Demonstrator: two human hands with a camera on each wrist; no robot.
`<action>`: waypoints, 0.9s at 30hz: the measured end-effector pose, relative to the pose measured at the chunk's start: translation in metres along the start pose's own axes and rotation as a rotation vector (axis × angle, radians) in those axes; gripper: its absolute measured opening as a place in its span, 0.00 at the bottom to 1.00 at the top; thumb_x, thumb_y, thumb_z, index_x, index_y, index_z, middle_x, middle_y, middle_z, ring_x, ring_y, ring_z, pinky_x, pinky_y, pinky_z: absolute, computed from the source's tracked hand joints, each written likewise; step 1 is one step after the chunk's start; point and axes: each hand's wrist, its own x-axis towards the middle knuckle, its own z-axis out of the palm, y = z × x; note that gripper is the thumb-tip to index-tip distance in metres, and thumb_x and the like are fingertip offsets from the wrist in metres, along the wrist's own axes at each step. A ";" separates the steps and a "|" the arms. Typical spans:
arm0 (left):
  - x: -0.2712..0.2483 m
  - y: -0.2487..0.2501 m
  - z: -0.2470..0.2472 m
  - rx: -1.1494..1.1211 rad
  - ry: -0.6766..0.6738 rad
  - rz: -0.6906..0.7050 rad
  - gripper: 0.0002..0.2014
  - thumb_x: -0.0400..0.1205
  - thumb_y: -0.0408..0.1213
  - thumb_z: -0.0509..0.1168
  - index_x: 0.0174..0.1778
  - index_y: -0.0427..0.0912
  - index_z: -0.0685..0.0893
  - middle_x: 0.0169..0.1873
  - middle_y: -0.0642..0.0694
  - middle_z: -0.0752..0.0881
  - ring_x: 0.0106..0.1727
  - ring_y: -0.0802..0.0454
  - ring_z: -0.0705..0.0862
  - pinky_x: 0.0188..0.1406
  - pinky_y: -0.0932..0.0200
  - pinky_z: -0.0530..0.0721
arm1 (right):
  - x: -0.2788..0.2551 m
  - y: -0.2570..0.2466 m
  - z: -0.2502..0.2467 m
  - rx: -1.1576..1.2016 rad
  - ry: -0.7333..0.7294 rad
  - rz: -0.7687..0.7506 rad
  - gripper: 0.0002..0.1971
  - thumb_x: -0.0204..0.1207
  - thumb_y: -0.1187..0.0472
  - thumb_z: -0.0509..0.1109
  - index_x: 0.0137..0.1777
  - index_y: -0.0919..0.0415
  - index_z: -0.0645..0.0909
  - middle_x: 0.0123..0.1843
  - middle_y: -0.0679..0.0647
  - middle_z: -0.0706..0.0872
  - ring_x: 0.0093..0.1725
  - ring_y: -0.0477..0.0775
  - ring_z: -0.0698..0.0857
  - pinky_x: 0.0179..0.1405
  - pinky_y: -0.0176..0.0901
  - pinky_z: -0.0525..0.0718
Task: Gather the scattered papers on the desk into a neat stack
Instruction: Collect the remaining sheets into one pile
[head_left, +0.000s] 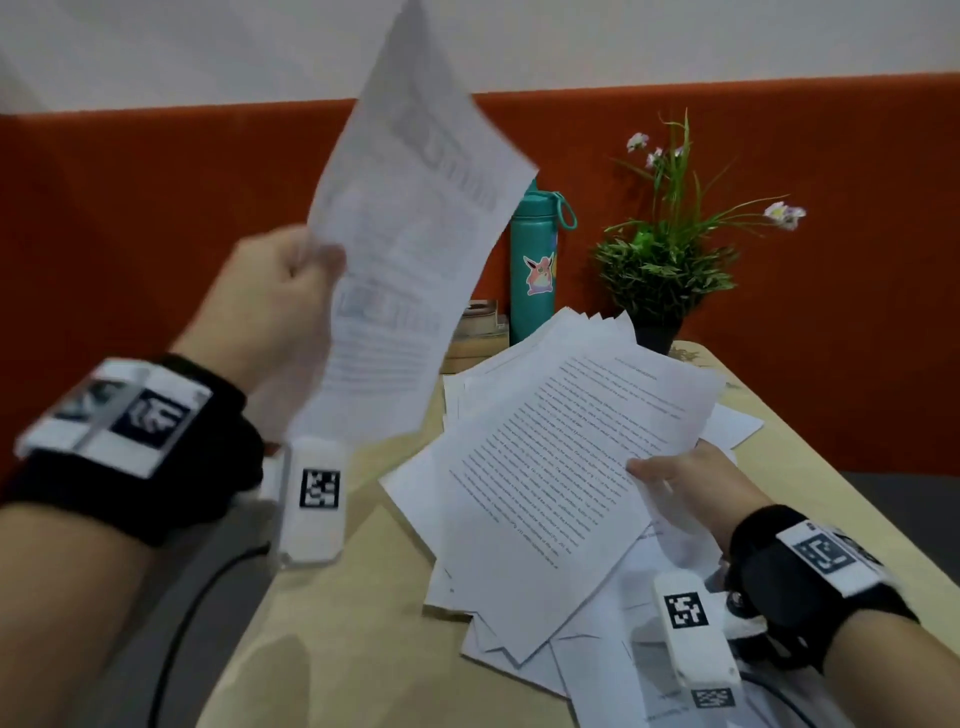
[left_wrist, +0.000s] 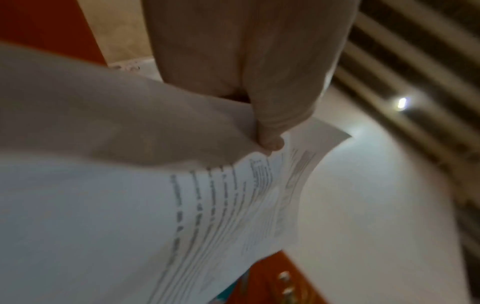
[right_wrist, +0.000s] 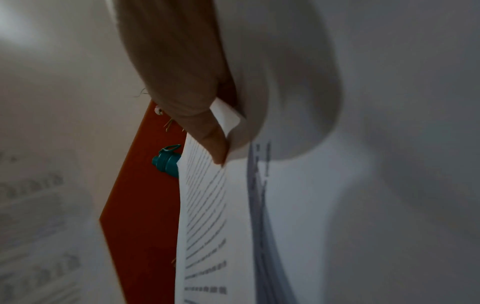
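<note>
My left hand (head_left: 291, 270) is raised above the desk's left side and pinches a printed sheet (head_left: 410, 249) by its left edge; the sheet stands nearly upright and is blurred. The left wrist view shows the thumb (left_wrist: 270, 142) pressed on that sheet (left_wrist: 228, 205). My right hand (head_left: 670, 478) grips a fanned bundle of printed papers (head_left: 561, 457) at its right edge, held over the desk (head_left: 343, 623). In the right wrist view the thumb (right_wrist: 213, 144) lies on the bundle's top page (right_wrist: 205, 216). More loose sheets (head_left: 597, 670) lie under the bundle.
A teal water bottle (head_left: 532, 270) with a sticker and a potted plant (head_left: 660, 270) stand at the desk's far end, before an orange partition (head_left: 156, 218). A stack of books (head_left: 475, 338) sits left of the bottle. A black cable (head_left: 176, 644) hangs off the desk's left edge.
</note>
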 end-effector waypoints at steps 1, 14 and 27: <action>0.006 0.013 -0.006 -0.064 -0.025 0.015 0.13 0.87 0.42 0.58 0.39 0.46 0.82 0.35 0.51 0.85 0.34 0.53 0.83 0.36 0.57 0.78 | 0.000 -0.001 0.002 0.007 -0.004 0.001 0.16 0.78 0.73 0.67 0.65 0.72 0.78 0.53 0.57 0.83 0.38 0.44 0.81 0.28 0.30 0.77; -0.029 -0.075 0.101 -0.266 -0.371 -0.558 0.20 0.80 0.39 0.68 0.69 0.44 0.81 0.62 0.48 0.87 0.58 0.45 0.86 0.59 0.51 0.84 | -0.011 -0.010 -0.003 0.242 -0.103 -0.114 0.17 0.76 0.72 0.68 0.66 0.65 0.82 0.56 0.56 0.91 0.49 0.50 0.92 0.33 0.31 0.87; -0.032 -0.082 0.082 -0.616 -0.701 -0.648 0.18 0.81 0.30 0.68 0.62 0.55 0.79 0.46 0.55 0.93 0.40 0.58 0.93 0.31 0.60 0.90 | -0.006 -0.019 -0.002 0.214 -0.135 -0.162 0.16 0.78 0.52 0.66 0.57 0.60 0.88 0.56 0.56 0.92 0.46 0.51 0.92 0.46 0.45 0.84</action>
